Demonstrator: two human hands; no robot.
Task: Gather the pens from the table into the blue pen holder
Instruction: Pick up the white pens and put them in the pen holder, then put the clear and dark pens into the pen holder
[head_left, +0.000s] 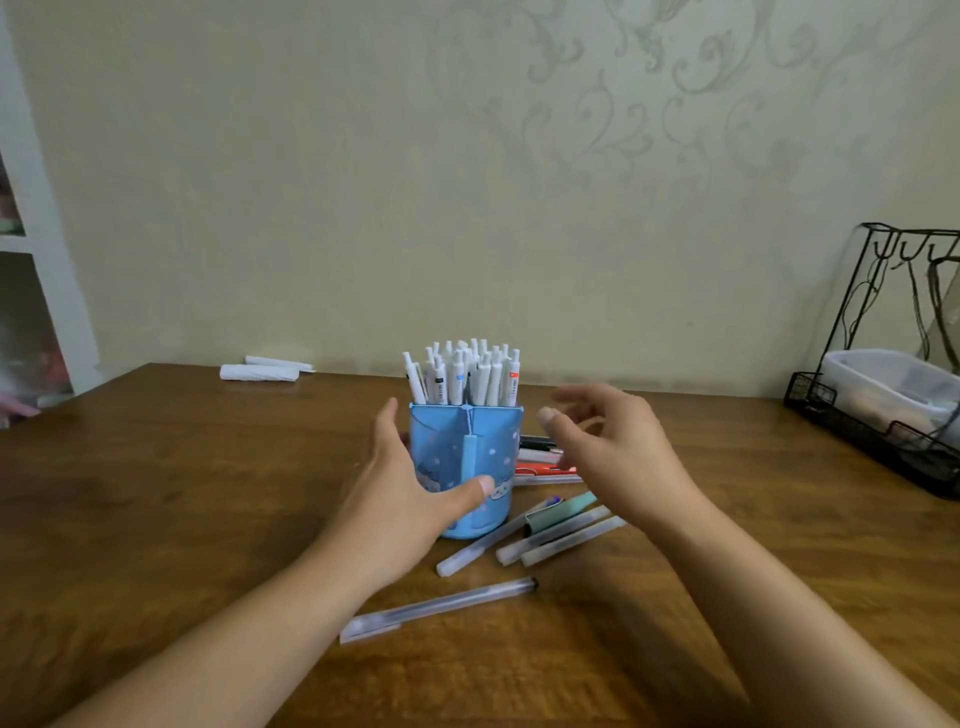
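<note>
- Left hand (400, 499) wraps the holder (470, 467) at table (156, 519) centre, thumb across its front.
- Right hand (618, 452) hovers at 3 o'clock, fingers loosely spread, empty.
- Pens (550, 532) lie from 3 to 6 o'clock.

Glossy wooden table (156, 519), plastic blue pen holder (447, 452), black wire rack (883, 447)
</note>
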